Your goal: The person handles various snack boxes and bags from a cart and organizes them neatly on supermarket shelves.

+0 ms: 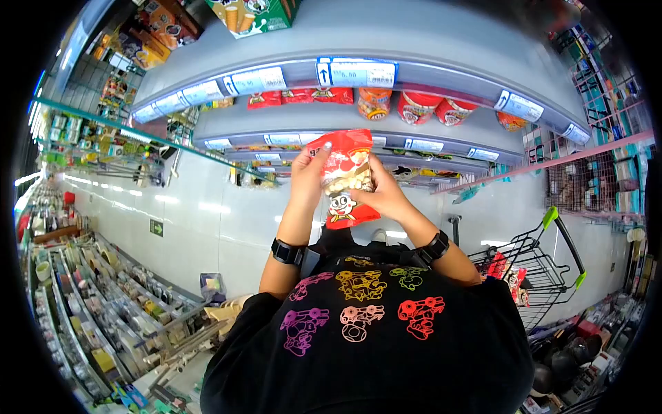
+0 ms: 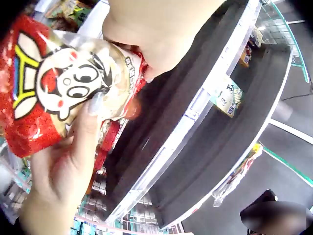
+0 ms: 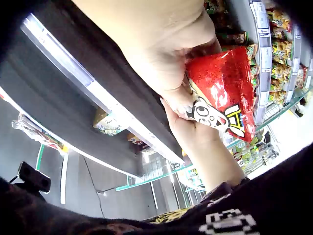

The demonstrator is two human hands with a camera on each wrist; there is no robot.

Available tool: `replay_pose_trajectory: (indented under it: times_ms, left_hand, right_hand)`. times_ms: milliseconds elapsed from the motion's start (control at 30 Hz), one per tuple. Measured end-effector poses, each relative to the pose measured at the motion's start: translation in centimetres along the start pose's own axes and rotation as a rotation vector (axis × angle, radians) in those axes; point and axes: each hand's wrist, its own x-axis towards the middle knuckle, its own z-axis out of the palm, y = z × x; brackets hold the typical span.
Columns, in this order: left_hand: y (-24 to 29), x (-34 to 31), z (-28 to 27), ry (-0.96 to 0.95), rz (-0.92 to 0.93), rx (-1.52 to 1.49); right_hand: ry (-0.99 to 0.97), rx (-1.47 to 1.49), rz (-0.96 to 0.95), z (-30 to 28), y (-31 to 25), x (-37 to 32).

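Both hands hold a red snack bag (image 1: 349, 183) up in front of the shelves. It has a cartoon face near its lower end and a window showing small pale round snacks. In the head view, my left hand (image 1: 309, 170) grips its upper left side, thumb on the front. My right hand (image 1: 387, 196) pinches the right side, its thumb beside the cartoon face. The left wrist view shows the bag (image 2: 68, 83) large, with my right thumb (image 2: 88, 129) pressed on its front. In the right wrist view, my right hand (image 3: 168, 63) partly hides the bag (image 3: 222, 88).
Red bags (image 1: 296, 96) and red-lidded jars (image 1: 417, 108) stand on the shelf ahead, behind a price-tag rail (image 1: 355, 72). A shopping cart (image 1: 552, 262) with red packages (image 1: 510, 276) is at right. Stocked racks (image 1: 89, 303) line the left; a green box (image 1: 255, 15) sits on the top shelf.
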Motion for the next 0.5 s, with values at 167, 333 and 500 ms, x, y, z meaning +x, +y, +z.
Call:
replay_pose_trajectory:
  times_ms: [167, 333, 500]
  left_hand:
    - [3.8, 5.9, -1.5, 0.026, 0.094, -0.112]
    - [5.5, 13.6, -5.1, 0.017, 0.078, 0.036]
    - [5.3, 18.7, -6.9, -0.044, 0.335, 0.841]
  right_hand:
    - [0.023, -0.113, -0.046, 1.3, 0.8, 4.6]
    - [0.153, -0.218, -0.034, 3.0, -0.7, 11.4]
    - [0.423, -0.387, -0.347, 2.6, 1.0, 18.4]
